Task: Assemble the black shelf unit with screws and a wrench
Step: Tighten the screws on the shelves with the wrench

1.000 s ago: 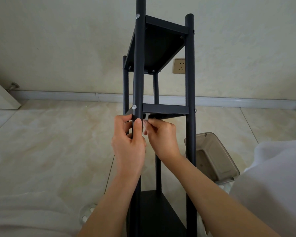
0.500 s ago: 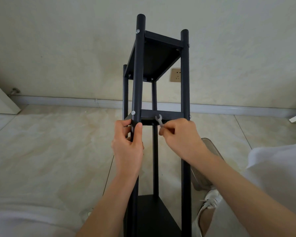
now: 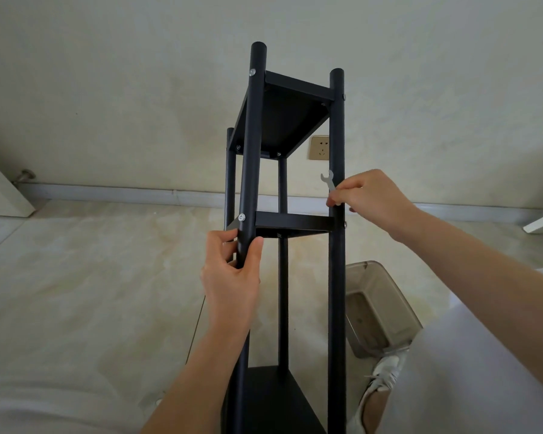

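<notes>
Head view: left grip (image 3: 232, 277) wraps the front-left post (image 3: 253, 145) below the middle shelf (image 3: 293, 221); right grip (image 3: 365, 198) pinches a small flat wrench (image 3: 329, 182) beside the front-right post (image 3: 336, 151). The black shelf unit (image 3: 282, 120) stands on the tiled floor (image 3: 91, 277), three shelves mounted, screws visible at joints. Likely remaining: tightening the middle-shelf screw (image 3: 344, 224) on the right.

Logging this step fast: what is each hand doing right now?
Left hand: closed around the front left post of the shelf unit.
Right hand: pinching the small wrench, beside the front right post.
</notes>
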